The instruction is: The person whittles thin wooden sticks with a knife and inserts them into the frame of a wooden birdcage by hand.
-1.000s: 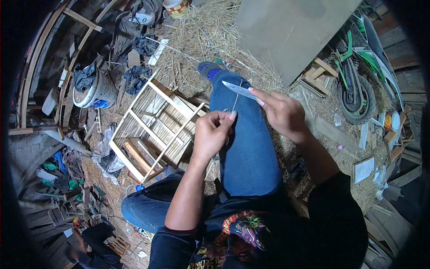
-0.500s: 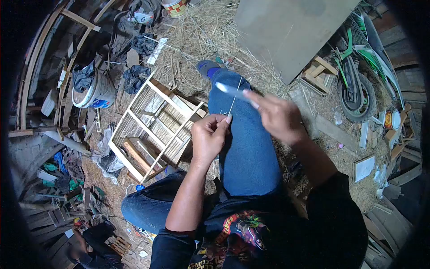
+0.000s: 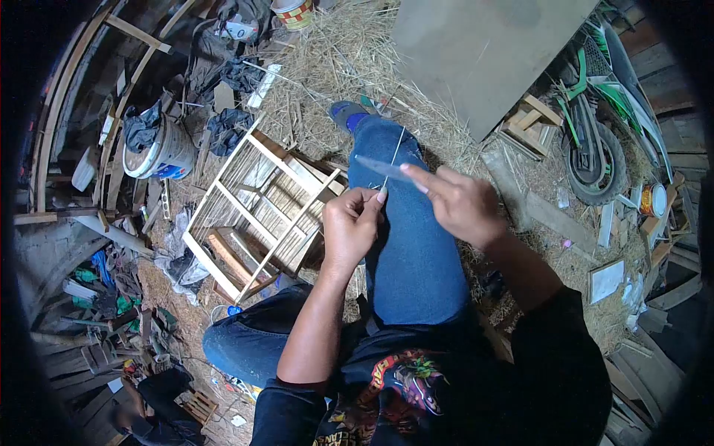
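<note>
My left hand (image 3: 351, 223) is closed, pinching the lower end of a thin pale stick (image 3: 395, 154) between thumb and fingers. The stick points away from me above my jeans-clad leg. In my right hand (image 3: 462, 202) is a knife (image 3: 381, 166), its blade pointing left and lying across the stick a little above my left fingertips. The index finger stretches along the knife, and the handle is hidden in the grip. Left of my leg stands a wooden slatted cage (image 3: 260, 215).
A bucket (image 3: 167, 152) with dark cloth stands at left. A flat board (image 3: 476, 56) leans at the upper right, beside a green motorbike (image 3: 591, 141). Straw (image 3: 335, 56) and wood scraps cover the floor. Another person (image 3: 152, 405) sits at lower left.
The knife has moved down the stick, closer to my left fingers, and its blade now tilts differently. My left hand keeps its pinch almost in place.
</note>
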Demonstrator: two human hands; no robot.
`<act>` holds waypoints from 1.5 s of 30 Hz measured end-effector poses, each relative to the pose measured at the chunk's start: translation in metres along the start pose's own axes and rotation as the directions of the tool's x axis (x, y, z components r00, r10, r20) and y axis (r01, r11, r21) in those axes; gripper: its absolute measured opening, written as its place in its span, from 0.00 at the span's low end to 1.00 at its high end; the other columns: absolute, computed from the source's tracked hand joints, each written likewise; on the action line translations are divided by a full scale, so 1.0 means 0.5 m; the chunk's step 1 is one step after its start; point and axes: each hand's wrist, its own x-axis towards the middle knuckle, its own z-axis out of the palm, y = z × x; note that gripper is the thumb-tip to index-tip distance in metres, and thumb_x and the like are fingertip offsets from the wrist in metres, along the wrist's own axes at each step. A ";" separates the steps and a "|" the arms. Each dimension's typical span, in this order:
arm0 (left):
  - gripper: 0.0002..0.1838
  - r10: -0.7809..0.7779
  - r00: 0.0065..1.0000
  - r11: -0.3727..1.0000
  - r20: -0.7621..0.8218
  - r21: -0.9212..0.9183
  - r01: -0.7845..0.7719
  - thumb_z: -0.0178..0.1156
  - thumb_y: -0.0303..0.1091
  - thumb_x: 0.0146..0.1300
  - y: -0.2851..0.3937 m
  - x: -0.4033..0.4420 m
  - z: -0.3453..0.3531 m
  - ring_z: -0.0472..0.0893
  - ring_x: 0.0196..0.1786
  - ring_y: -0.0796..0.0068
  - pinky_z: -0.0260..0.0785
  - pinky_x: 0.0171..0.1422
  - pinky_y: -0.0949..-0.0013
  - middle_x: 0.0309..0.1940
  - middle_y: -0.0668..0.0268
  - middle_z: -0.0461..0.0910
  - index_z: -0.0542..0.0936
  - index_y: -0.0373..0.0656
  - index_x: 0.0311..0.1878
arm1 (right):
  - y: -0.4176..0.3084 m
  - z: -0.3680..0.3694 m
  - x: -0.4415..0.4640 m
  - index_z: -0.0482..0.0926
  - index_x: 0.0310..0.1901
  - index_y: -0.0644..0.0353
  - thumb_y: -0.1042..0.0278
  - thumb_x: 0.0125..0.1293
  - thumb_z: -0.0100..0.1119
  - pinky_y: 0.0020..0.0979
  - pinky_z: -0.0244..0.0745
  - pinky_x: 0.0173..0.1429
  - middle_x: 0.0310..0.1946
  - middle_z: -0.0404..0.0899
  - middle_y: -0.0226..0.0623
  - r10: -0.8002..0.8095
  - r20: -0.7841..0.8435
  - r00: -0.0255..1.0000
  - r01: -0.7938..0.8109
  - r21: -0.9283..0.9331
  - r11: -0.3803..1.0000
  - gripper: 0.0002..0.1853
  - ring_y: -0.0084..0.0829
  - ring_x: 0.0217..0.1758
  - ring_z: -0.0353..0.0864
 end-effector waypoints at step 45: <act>0.08 0.256 0.965 0.929 -0.064 0.293 -0.227 0.70 0.29 0.69 0.028 -0.021 0.005 0.81 0.22 0.76 0.72 0.30 0.67 0.20 0.58 0.84 0.89 0.33 0.37 | 0.027 0.005 0.042 0.85 0.63 0.34 0.67 0.70 0.60 0.46 0.78 0.31 0.26 0.78 0.39 0.081 -0.168 0.982 -0.066 0.092 0.994 0.22 0.46 0.27 0.83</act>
